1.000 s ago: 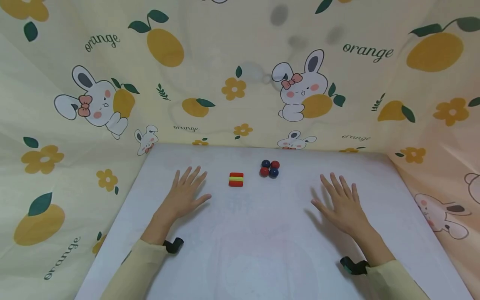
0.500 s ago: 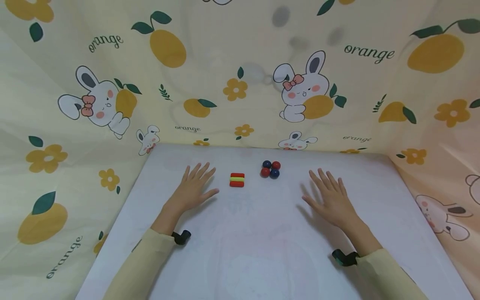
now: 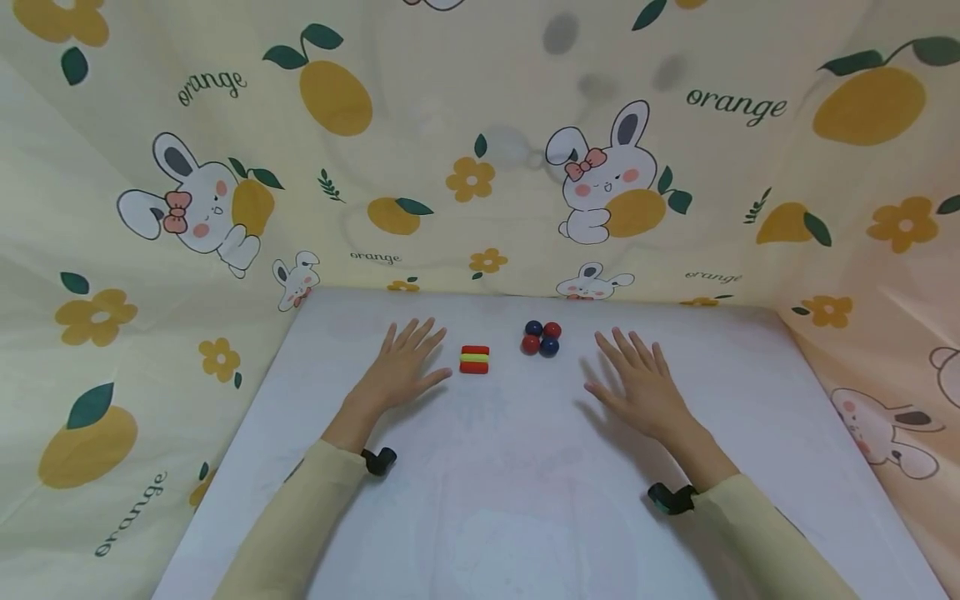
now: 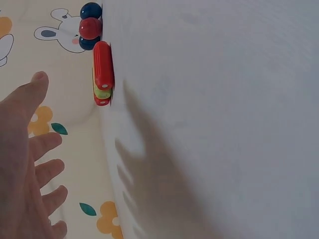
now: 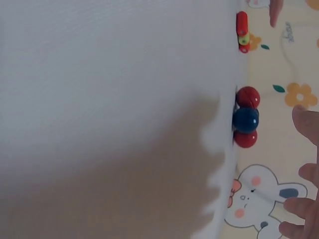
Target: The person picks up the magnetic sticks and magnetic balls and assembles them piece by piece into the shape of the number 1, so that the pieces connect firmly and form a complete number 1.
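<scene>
My left hand [image 3: 401,367] hovers over the white table with fingers spread, holding nothing. Just right of its thumb lie red and yellow ribbed cylinders [image 3: 474,360] side by side, a yellow one between two red ones; in the left wrist view the nearest red cylinder [image 4: 103,64] shows its grooves. Farther right sits a tight cluster of red and blue balls [image 3: 541,338], two of each colour; a blue ball [image 5: 245,120] faces the right wrist camera. To the right of the balls, my right hand [image 3: 637,383] is also raised with spread fingers, touching nothing.
The white table [image 3: 510,500] reaches back to a cream cloth [image 3: 420,125] printed with rabbits and oranges, which also hangs at both sides. Each wrist wears a small black camera, such as the right one [image 3: 671,498]. Shadows of the hands fall on the table.
Both hands have moved inward and slightly forward, the left toward the cylinders and the right toward the balls. The cylinders and balls have stayed in place on the table.
</scene>
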The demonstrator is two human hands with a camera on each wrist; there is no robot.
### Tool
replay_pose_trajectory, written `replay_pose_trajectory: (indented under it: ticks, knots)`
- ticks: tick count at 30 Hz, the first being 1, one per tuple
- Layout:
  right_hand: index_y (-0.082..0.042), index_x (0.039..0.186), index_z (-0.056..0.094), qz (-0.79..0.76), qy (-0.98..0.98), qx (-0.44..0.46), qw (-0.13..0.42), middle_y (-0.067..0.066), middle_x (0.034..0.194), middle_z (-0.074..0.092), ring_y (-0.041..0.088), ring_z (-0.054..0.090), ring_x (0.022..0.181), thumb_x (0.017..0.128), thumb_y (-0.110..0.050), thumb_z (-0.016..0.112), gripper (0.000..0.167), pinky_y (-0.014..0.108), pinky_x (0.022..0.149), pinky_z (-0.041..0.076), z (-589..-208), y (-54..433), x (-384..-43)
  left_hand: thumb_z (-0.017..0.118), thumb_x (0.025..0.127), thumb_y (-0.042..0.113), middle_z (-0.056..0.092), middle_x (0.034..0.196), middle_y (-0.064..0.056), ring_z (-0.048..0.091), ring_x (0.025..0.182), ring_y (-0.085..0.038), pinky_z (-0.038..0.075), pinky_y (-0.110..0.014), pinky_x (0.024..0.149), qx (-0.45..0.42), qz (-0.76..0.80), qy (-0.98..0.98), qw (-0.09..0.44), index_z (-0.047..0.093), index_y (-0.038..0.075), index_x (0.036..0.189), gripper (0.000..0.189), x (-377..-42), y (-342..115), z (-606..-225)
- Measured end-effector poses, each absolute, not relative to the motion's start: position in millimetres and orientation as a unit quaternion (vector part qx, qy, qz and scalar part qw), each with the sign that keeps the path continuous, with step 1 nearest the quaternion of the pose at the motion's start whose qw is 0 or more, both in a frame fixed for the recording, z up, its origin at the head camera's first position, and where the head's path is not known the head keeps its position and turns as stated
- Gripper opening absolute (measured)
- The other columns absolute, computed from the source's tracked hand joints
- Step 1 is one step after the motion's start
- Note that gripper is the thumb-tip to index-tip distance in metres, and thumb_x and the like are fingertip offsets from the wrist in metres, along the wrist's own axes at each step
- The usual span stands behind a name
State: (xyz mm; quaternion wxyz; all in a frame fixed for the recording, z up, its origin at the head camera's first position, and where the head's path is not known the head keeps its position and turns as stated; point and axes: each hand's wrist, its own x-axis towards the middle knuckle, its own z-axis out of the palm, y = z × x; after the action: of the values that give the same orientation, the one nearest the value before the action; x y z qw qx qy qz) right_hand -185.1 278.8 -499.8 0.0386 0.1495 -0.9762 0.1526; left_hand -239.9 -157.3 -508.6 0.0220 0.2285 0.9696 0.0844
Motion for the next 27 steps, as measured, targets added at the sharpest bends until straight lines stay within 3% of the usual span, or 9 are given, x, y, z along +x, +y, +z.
replay_pose_trajectory:
  ticks: [15, 27]
  knots:
    - [-0.021, 0.172, 0.027, 0.154, -0.973, 0.168, 0.029, 0.019, 0.177, 0.021, 0.045, 0.015, 0.163, 0.103, -0.062, 0.062, 0.087, 0.067, 0.128, 0.007, -508.4, 258.6, -207.1, 0.054, 0.109, 0.056, 0.021, 0.179, -0.009, 0.013, 0.166, -0.035, 0.000, -0.060, 0.131, 0.234, 0.103, 0.965, 0.057, 0.028, 0.020, 0.171, 0.077, -260.3, -134.7, -507.4]
    - [-0.017, 0.171, 0.029, 0.180, -0.970, 0.161, 0.009, 0.021, 0.174, 0.028, 0.048, 0.025, 0.159, 0.102, -0.053, 0.068, 0.086, 0.069, 0.126, 0.019, -511.2, 242.0, -221.3, 0.055, 0.110, 0.052, 0.031, 0.176, -0.007, 0.023, 0.164, -0.029, 0.008, -0.054, 0.132, 0.233, 0.121, 0.962, 0.071, 0.033, 0.021, 0.170, 0.071, -272.9, -120.2, -512.1]
